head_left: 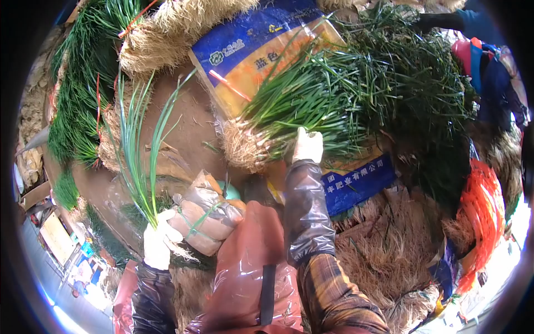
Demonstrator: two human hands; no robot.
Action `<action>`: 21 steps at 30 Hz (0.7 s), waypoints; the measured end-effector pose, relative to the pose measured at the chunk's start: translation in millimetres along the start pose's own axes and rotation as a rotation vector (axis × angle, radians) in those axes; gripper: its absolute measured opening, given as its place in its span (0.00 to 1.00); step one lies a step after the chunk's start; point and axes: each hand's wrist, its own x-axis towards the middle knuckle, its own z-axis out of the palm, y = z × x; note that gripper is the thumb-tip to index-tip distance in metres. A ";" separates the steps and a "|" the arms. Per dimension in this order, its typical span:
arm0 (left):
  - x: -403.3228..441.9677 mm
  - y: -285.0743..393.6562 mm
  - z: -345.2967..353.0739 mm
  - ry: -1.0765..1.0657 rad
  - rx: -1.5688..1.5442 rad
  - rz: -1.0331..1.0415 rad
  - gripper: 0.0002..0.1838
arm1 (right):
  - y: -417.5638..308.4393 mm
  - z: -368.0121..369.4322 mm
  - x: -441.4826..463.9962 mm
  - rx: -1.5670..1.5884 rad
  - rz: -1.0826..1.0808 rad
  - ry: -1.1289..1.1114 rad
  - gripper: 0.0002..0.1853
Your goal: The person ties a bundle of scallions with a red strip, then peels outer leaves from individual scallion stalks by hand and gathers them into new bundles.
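My left hand [158,245], in a white glove, is closed around a few green onions [146,189] near their root end. Their long leaves point up and away, and pale roots hang out beside the glove. My right hand [307,146], also white-gloved, rests against the near edge of a big pile of green onions [311,94]. Its fingers are curled closed; whatever lies inside them is hidden. The pile's roots [245,146] face left, and its leaves spread right over a blue and yellow printed sack [356,181].
Tied bundles of green onions [83,106] line the left side, roots toward me. A taped wrapped bundle [203,217] sits before my knees. Red plastic strips [483,214] hang at the right. Another person's dark sleeve [445,21] reaches in at top right.
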 end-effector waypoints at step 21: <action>26.5 39.6 159.3 -0.462 -0.261 -0.312 0.27 | -35.4 -230.3 -104.3 -0.628 -0.917 0.080 0.06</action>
